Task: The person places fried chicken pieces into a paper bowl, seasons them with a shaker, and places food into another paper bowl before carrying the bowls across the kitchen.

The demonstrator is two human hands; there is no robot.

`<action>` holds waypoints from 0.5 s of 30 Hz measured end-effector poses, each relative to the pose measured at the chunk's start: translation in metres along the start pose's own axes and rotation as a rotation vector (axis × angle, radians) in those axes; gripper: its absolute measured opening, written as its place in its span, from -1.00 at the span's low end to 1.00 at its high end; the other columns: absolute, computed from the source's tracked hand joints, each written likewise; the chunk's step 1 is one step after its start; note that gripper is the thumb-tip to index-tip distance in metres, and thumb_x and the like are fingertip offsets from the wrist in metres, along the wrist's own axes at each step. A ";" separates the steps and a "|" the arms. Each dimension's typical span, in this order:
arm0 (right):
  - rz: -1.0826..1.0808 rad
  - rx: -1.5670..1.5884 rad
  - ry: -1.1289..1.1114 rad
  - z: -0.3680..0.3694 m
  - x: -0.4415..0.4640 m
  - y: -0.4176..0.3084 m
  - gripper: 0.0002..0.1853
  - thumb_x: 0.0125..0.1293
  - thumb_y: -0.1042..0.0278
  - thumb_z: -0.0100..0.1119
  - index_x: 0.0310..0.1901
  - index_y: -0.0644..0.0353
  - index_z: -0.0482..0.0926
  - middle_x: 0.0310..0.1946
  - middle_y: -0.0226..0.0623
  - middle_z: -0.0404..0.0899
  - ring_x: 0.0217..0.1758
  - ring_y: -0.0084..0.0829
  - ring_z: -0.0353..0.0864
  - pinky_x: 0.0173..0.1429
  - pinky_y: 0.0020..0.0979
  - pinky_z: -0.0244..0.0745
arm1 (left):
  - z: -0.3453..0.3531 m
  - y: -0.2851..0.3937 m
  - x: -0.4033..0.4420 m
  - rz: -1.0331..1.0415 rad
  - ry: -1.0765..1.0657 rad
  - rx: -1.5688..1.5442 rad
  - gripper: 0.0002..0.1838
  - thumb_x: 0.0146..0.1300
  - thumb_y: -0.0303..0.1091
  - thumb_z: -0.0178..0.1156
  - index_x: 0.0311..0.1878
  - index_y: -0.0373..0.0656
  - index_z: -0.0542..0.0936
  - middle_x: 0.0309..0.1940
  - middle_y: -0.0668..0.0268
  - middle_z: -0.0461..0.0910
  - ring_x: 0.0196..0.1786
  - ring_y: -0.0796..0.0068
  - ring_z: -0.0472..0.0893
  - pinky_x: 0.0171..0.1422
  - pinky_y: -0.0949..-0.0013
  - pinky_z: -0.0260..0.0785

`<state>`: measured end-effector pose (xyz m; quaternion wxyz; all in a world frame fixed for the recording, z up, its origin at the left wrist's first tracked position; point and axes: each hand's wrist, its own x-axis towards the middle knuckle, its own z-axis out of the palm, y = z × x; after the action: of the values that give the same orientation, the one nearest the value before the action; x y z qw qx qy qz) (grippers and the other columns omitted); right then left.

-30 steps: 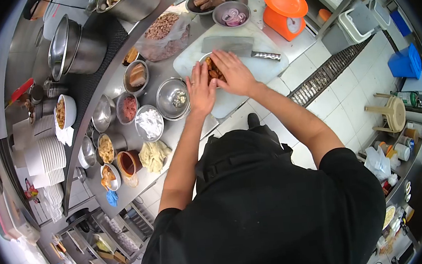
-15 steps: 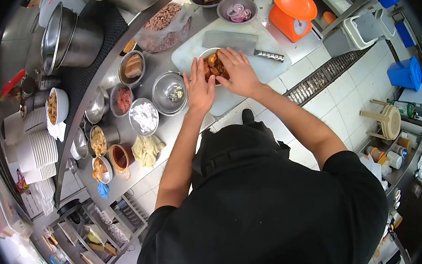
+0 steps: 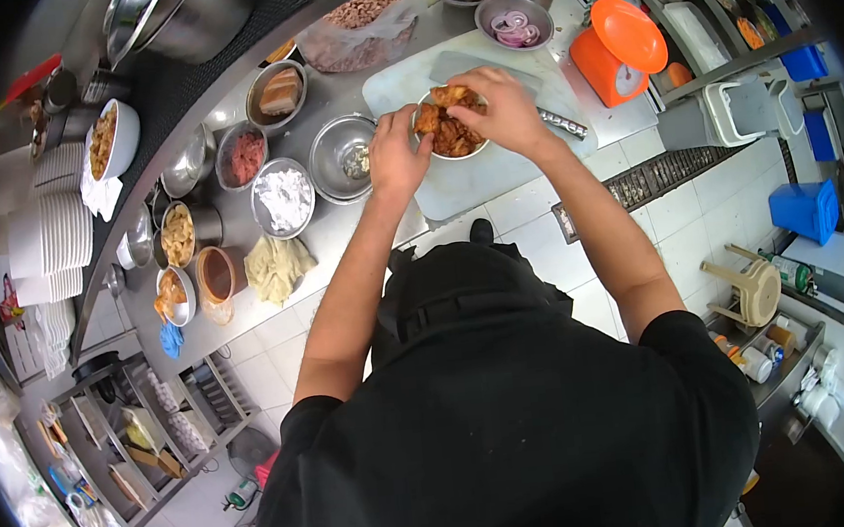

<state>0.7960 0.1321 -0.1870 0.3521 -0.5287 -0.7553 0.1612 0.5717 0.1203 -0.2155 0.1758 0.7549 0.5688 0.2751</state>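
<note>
A white bowl [image 3: 454, 157] full of brown, glazed-looking fried meat pieces [image 3: 454, 135] sits on the white cutting board [image 3: 446, 196]. My left hand [image 3: 399, 157] is curved against the bowl's left side, its thumb by the rim. Over the bowl's upper right, my right hand [image 3: 509, 110] has thumb and fingers bent around a piece at the top of the heap. Behind that hand lies a cleaver [image 3: 562, 123], its blade partly hidden and its patterned handle pointing right.
Left of the board stand a steel bowl with chopped garlic [image 3: 337, 155], a bowl of white powder [image 3: 283, 197] and a bowl of minced meat [image 3: 242, 157]. Sliced onions fill a bowl [image 3: 514, 22] behind. An orange scale [image 3: 608, 67] stands right. A cloth [image 3: 278, 269] lies near the front edge.
My hands were spread flatter around the bowl; now the fingers are more bent, with the right hand at a piece on top. The camera view has shifted.
</note>
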 end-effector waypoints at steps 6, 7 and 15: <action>0.044 0.198 0.124 0.001 -0.014 0.008 -0.57 0.24 0.35 0.53 0.15 0.15 0.68 0.07 -0.23 0.68 0.12 -0.26 0.65 0.22 -0.28 0.56 | 0.005 -0.003 0.001 0.040 0.000 0.024 -0.50 0.21 -0.31 0.46 0.24 -0.08 0.64 0.06 0.12 0.64 0.11 0.05 0.67 0.22 0.07 0.54; 0.073 0.231 0.166 0.001 -0.015 0.005 -0.56 0.24 0.33 0.54 0.14 0.15 0.69 0.06 -0.23 0.69 0.10 -0.25 0.66 0.21 -0.27 0.56 | 0.005 -0.003 0.002 0.045 0.006 0.032 -0.50 0.21 -0.32 0.46 0.23 -0.09 0.64 0.06 0.12 0.64 0.11 0.05 0.67 0.22 0.07 0.54; 0.177 0.307 0.384 -0.002 -0.021 0.001 -0.55 0.25 0.33 0.54 0.15 0.18 0.68 0.04 -0.23 0.66 0.00 -0.32 0.65 0.13 -0.32 0.58 | 0.004 0.001 0.011 0.065 -0.074 0.052 -0.48 0.22 -0.33 0.42 0.27 -0.08 0.63 0.13 0.17 0.62 0.21 0.07 0.61 0.34 0.03 0.41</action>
<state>0.8027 0.1129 -0.1940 0.5496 -0.5541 -0.5921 0.2009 0.5776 0.1307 -0.2155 0.1679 0.7869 0.5441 0.2377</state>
